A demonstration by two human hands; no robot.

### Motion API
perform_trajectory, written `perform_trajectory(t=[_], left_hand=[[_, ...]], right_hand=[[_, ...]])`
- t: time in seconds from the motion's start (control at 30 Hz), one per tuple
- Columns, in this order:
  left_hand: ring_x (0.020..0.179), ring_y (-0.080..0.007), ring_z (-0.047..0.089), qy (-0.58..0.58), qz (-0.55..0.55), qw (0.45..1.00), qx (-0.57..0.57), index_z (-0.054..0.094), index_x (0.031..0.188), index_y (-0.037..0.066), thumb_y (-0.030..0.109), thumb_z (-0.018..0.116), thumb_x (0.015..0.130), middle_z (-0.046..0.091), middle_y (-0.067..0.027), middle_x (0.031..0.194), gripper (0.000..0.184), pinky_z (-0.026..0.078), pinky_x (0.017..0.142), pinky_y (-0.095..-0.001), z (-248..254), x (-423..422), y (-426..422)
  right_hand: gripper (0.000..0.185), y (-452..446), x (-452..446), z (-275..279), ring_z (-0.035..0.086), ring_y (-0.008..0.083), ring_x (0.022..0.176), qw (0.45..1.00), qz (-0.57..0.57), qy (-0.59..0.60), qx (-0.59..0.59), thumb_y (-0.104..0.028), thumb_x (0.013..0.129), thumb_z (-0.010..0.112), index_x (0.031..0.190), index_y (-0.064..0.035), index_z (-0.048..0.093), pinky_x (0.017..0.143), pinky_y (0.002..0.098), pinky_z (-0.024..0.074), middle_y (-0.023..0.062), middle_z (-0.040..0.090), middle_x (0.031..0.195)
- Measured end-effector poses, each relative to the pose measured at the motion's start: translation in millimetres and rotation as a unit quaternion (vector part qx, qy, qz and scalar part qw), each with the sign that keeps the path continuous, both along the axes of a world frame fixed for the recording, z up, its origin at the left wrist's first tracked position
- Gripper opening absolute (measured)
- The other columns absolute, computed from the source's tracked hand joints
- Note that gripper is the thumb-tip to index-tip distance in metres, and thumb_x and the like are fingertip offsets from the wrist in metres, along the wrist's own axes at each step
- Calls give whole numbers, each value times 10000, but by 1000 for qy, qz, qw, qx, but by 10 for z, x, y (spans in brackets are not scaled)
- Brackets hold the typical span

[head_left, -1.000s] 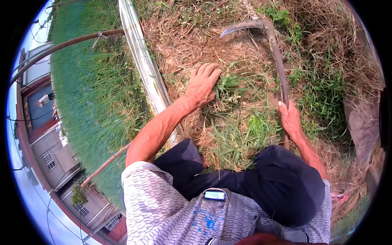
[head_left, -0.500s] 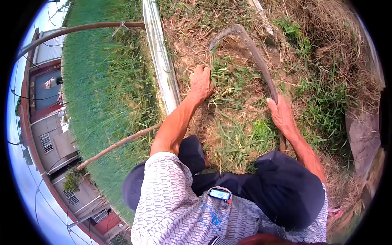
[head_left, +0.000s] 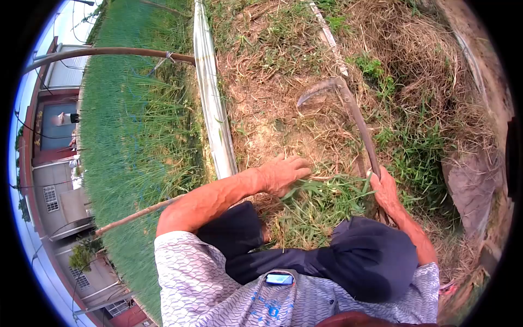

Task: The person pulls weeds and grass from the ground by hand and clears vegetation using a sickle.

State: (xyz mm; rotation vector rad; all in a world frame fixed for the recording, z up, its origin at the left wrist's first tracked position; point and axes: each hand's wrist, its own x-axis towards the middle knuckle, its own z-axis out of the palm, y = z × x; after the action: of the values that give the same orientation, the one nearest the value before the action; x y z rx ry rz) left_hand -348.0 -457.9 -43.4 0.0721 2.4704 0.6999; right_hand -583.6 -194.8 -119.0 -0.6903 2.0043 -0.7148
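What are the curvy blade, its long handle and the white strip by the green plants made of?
The curved blade looks like metal, dull and worn: it is thin and grey. The long handle seems to be wood, unpolished: it is brown and slightly bent. The white strip is probably plastic sheeting, a bit shiny: it has long, pale folds, though cloth is possible.
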Motion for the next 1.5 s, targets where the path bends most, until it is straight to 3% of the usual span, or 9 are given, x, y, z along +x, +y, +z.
perform_trajectory(t=[0.1,0.27,0.33,0.43,0.63,0.77,1.1,1.37,1.5], left_hand=[[1295,-318,426,11,-34,994,-105,405,1404,73,264,703,779,420,-137,1414,719,385,1001,-465,394,243,-434],[1188,-379,504,-160,184,967,-77,421,1390,43,307,697,842,518,-193,1259,667,433,993,-448,659,731,-322],[1139,-380,530,-42,248,968,15,453,1355,35,265,655,881,529,-210,1187,564,455,965,-450,444,968,25],[1160,-369,537,-102,356,910,185,493,1301,17,288,634,913,507,-205,1270,494,437,987,-431,686,773,441],[1138,-331,556,-56,368,915,158,539,1258,21,233,673,879,583,-176,1176,454,434,979,-412,1245,585,387],[1091,-374,575,-1,287,943,165,553,1230,16,245,674,865,594,-191,1136,447,455,937,-452,1364,244,200],[1042,-401,583,23,89,970,227,540,1180,2,215,696,832,583,-208,1057,437,487,839,-481,752,-447,-188],[1300,-398,421,152,242,956,-63,316,1450,7,259,763,787,395,-234,1437,838,356,1040,-493,-300,-439,-1235],[1410,-419,231,233,275,912,-195,185,1525,95,538,780,689,213,-207,1546,1118,174,1119,-567,-798,-621,-1811]], right_hand=[[423,-839,-295,212,572,233,687,994,-26,49,-90,-389,928,560,1053,14,533,635,398,474,124,568,765],[379,-2213,-712,416,498,138,499,958,-101,-126,-235,-401,947,535,966,-28,474,438,330,435,36,477,660],[373,-2343,-764,274,494,143,506,963,-91,-93,-234,-398,937,533,961,-30,479,438,330,434,34,456,656],[410,-2224,-732,-153,562,226,622,979,-73,-1,-189,-399,951,466,1012,6,488,547,418,456,107,542,731],[413,-1391,-476,-627,537,254,661,984,6,101,-147,-417,987,440,1048,-10,485,588,419,443,126,508,750],[359,-733,-363,-405,499,220,679,996,6,7,-86,-384,995,450,1063,-34,496,612,386,424,96,484,769],[356,488,-136,371,390,167,699,998,-24,-61,4,-411,971,528,998,-61,468,630,356,364,39,408,778],[315,-687,-520,779,401,114,714,997,-75,-8,-30,-338,934,605,976,-44,503,637,302,384,-1,424,767],[275,-611,-531,821,417,123,693,990,-128,-48,44,-287,910,625,956,-48,495,623,320,399,8,437,743]])
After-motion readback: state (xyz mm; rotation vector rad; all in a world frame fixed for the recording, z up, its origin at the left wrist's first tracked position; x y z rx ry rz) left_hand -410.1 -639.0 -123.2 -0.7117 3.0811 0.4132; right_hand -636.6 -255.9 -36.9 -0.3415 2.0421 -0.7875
